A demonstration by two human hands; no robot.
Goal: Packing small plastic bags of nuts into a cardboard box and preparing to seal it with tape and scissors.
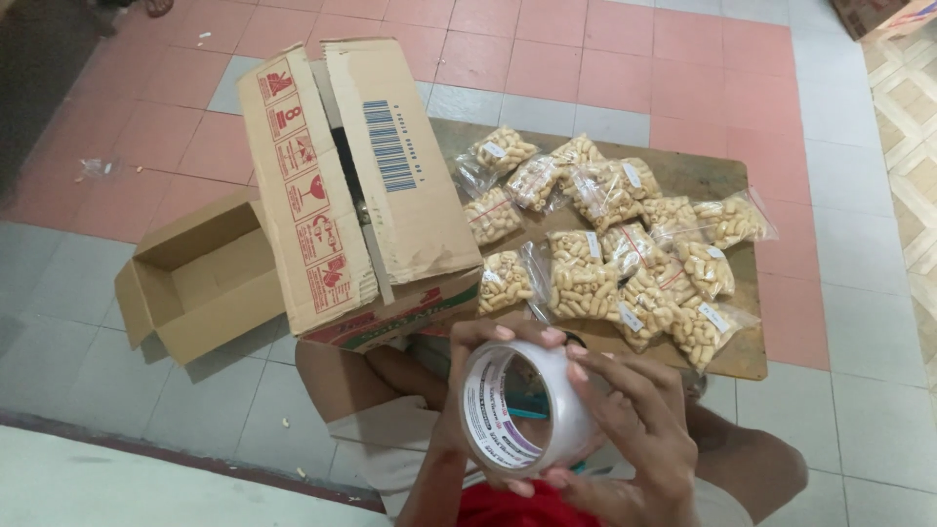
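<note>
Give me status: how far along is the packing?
Done: snack bags are sealed and piled on the low wooden table. In hand: both hands, left and right, hold a roll of clear tape. Left: the big cardboard box has its flaps open, untaped; bags aren't inside.

One roll of clear packing tape (527, 408), two brown cardboard boxes (361, 185) (200, 278), and about a dozen clear plastic bags of pale snack pieces (586, 273).

Top-right carton (893, 15) cut off

Bare forearms, red garment (512, 507), pale shorts (390, 439).
</note>
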